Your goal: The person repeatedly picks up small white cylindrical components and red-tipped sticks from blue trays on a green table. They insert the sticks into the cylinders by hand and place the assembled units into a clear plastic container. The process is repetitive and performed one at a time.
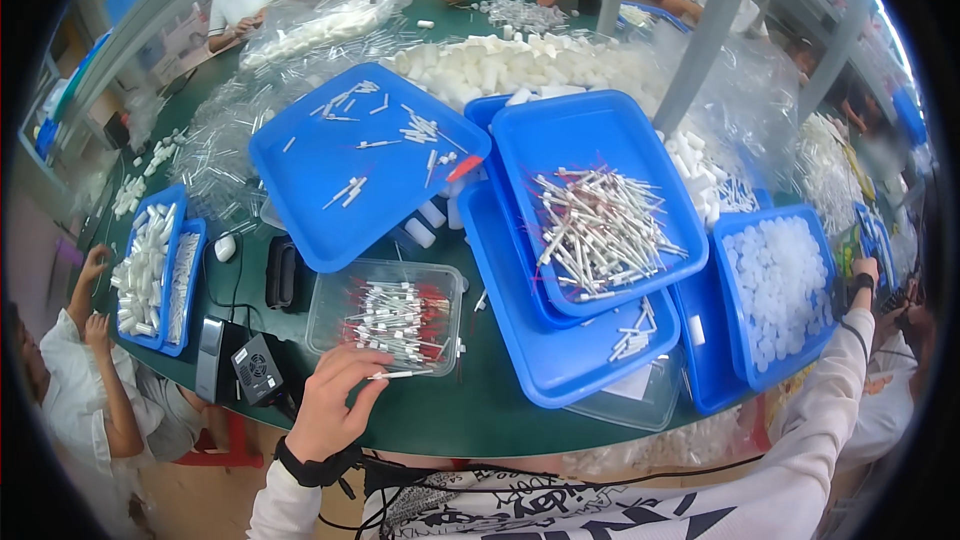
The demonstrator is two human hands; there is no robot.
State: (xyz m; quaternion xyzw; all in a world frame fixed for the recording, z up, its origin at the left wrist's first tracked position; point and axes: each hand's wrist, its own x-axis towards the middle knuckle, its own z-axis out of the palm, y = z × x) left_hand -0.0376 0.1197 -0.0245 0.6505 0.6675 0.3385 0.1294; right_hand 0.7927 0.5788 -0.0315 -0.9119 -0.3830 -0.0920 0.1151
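Note:
My left hand (338, 395) pinches a thin white rod (392, 375) between thumb and fingertips. It hovers at the near rim of a clear plastic box (330, 285). Inside the box lies a pile of similar white rods (400, 318) with red thin ends. My right hand (866, 268), with a black band at its wrist, reaches out to the far right, close to a small blue tray (872, 232). Its fingers are small and blurred, so what they hold, if anything, cannot be made out.
A blue tray (300, 230) with scattered rods sits tilted beyond the box. Stacked blue trays (530, 135) hold a heap of rods (605, 230). Right of them stands a tray of translucent white pieces (780, 290). Black devices (258, 370) stand left. Co-workers sit around the green table (420, 430).

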